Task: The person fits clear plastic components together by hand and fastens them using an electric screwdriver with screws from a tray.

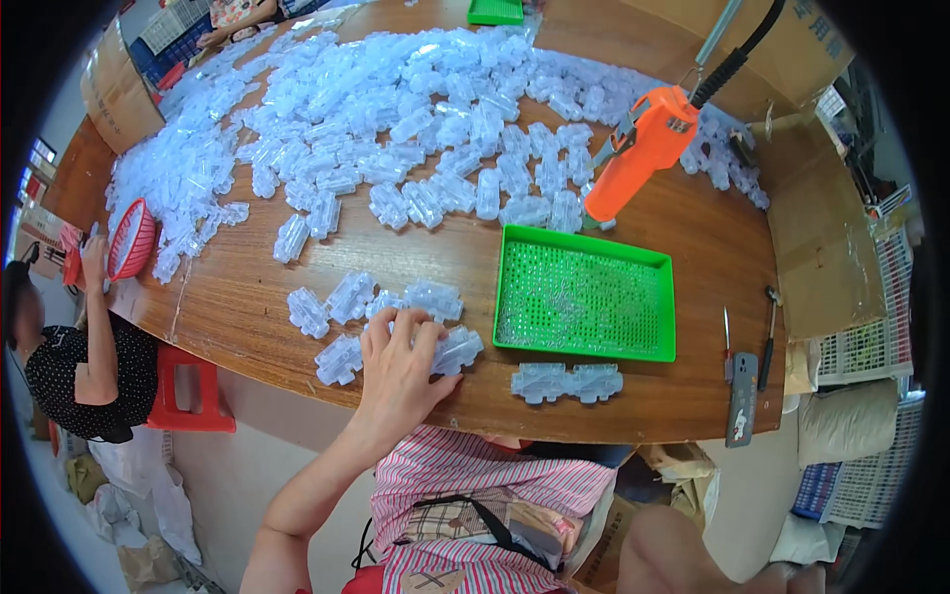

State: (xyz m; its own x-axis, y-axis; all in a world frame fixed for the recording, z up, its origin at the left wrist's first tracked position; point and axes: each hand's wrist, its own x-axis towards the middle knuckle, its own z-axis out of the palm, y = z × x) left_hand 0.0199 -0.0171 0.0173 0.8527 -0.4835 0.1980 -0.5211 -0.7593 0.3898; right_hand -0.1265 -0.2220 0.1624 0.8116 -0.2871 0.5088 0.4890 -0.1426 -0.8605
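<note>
My left hand [398, 361] reaches over a small group of clear plastic pieces near the front edge of the table. Its fingers curl down round a clear plastic piece [457, 350], with the thumb at the near side; the palm hides part of the group. Other clear pieces [338, 358] lie just left of and beyond the fingers. Two more clear pieces [566, 382] sit side by side to the right. At the lower right edge shows bare skin, seemingly my right arm [673, 549], with a blurred right hand [797, 577] cut off by the frame, away from the table.
A green perforated tray [584, 348] holds many tiny metallic bits. Over it hangs an orange electric screwdriver [643, 148]. A large heap of clear pieces [396, 89] covers the far table. A phone [740, 401] and hand tools lie right. At left, another person reaches toward a red basket [134, 243].
</note>
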